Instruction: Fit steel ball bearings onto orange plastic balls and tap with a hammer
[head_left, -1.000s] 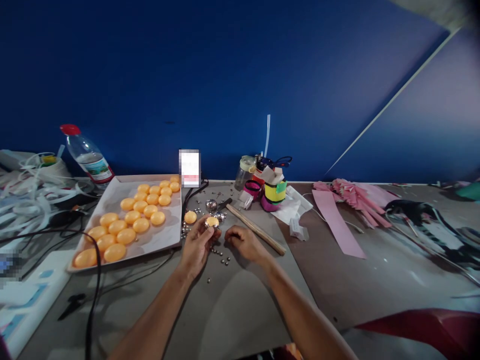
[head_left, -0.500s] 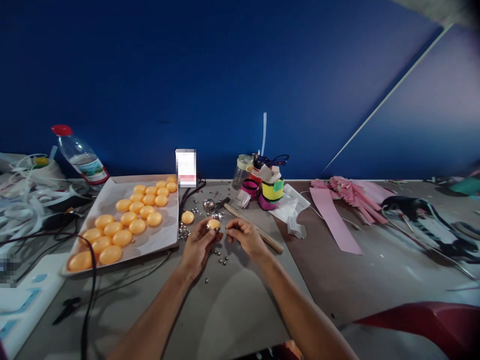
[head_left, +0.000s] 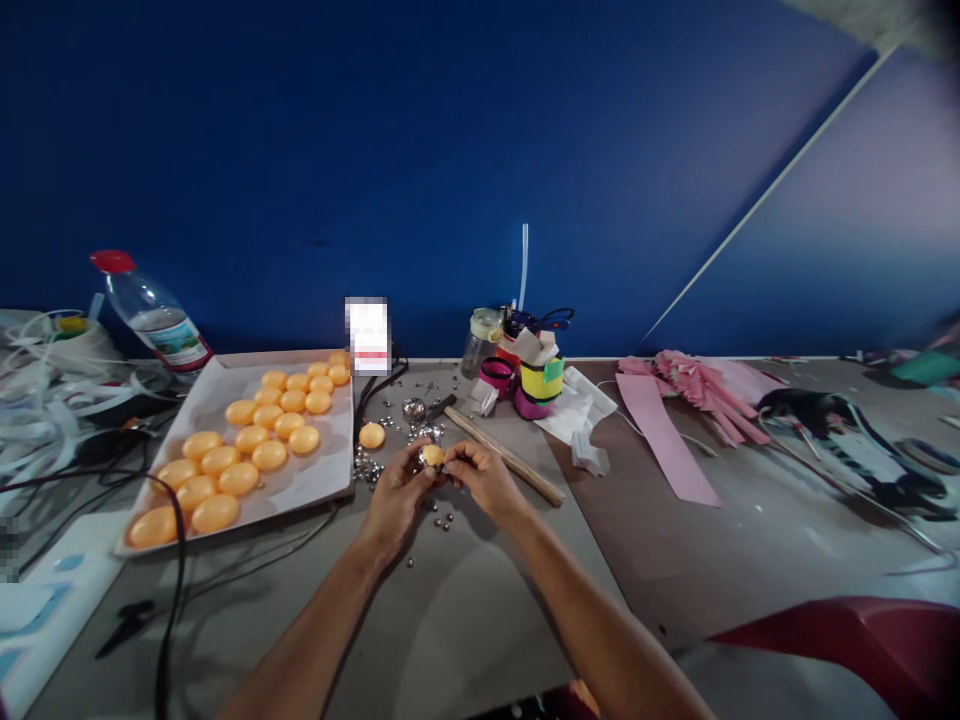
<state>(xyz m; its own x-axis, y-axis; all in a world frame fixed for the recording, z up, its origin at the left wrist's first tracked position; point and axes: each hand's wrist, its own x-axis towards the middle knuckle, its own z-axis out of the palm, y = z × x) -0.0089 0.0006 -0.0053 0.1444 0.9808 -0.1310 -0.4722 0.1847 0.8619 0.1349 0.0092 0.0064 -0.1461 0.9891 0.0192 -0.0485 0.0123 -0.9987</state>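
Between the fingers of my left hand [head_left: 397, 495] is an orange ball [head_left: 433, 455] partly covered with silvery pieces. My right hand [head_left: 484, 478] is pinched at the right side of that ball; whatever its fingertips hold is too small to make out. Another orange ball [head_left: 371, 435] rests on the table just left of my hands. A silver-covered ball [head_left: 414, 409] lies beyond them. Small shiny beads [head_left: 367, 467] are scattered around, with a few more [head_left: 442, 522] below my fingers.
A white tray [head_left: 300, 503] with several orange balls stands at the left, near a bottle [head_left: 161, 325] and cables. Right of my hands lies a hammer with a wooden handle [head_left: 510, 460]. Behind are a jar [head_left: 482, 345] and a yellow-green holder [head_left: 541, 380]; pink strips [head_left: 671, 440] lie further right.
My right hand has moved left, and its fingertips now meet the ball in my left hand. The whole view has shifted slightly.
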